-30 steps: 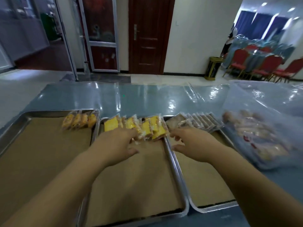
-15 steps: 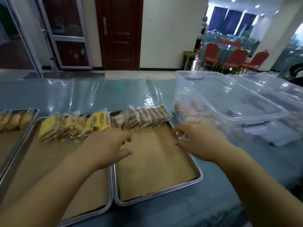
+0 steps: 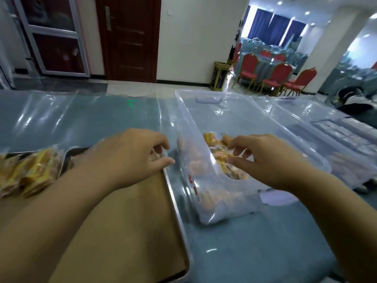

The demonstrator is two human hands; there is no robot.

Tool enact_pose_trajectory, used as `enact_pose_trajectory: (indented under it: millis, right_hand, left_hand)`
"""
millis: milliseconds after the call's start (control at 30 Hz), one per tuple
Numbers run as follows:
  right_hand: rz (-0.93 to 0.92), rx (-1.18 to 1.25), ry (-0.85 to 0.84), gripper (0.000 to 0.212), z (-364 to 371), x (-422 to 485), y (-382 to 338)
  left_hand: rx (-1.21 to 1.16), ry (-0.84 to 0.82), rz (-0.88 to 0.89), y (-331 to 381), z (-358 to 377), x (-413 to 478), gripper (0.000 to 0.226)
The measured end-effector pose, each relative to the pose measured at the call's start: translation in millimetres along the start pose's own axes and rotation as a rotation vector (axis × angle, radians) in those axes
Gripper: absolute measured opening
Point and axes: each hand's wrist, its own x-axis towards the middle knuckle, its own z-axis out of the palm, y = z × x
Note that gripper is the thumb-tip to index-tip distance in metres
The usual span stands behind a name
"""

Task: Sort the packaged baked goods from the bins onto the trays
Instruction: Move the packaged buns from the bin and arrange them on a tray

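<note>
Your right hand (image 3: 271, 160) was inside the clear plastic bin (image 3: 204, 111) at about three o'clock from the tray, fingers spread and curled down over the yellow-wrapped baked goods (image 3: 221, 156) piled in the bin's near end. The fingertips (image 3: 234, 161) touched or nearly touched the wrappers, but nothing was visibly pinched between them; whether you had hold of a packet could not be told.

Your left hand (image 3: 130, 158) sat at the far right corner of the paper-lined metal tray (image 3: 175, 209), fingers loosely bent, thumb reaching toward the tray's rim. Something clear and crinkled showed under those fingers, too blurred to say whether you were gripping it.

At nine o'clock from your left hand, a row of yellow packets (image 3: 34, 172) lay on the neighbouring tray, leaning against one another. The tray in front of you showed mostly bare brown paper.

A second clear bin (image 3: 334, 127) stood at two o'clock beyond the first, just beside it. Both bins and the trays rested on the table (image 3: 244, 242), covered in a glossy blue-grey sheet. Red chairs (image 3: 273, 74) stood well off at one o'clock.
</note>
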Motion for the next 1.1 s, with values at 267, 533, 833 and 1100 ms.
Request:
enact_pose_trajectory:
  millis: [267, 533, 833, 1100]
  right_hand:
    - [-0.002, -0.067, -0.109, 0.034, 4, 22, 101]
    - [-0.217, -0.132, -0.427, 0.040, 29, 68, 168]
    - [-0.547, -0.445, -0.815, 0.061, 87, 104, 185]
    - [-0.575, -0.459, -0.996, 0.038, 130, 106, 204]
  left_hand:
    - [0.146, -0.054, 0.136, 65, 17, 82, 0.035]
    - [0.444, -0.388, 0.227, 119, 78, 129, 0.029]
    - [0.536, -0.835, 0.092, 120, 140, 170, 0.042]
    - [0.592, -1.096, 0.181, 126, 191, 197, 0.031]
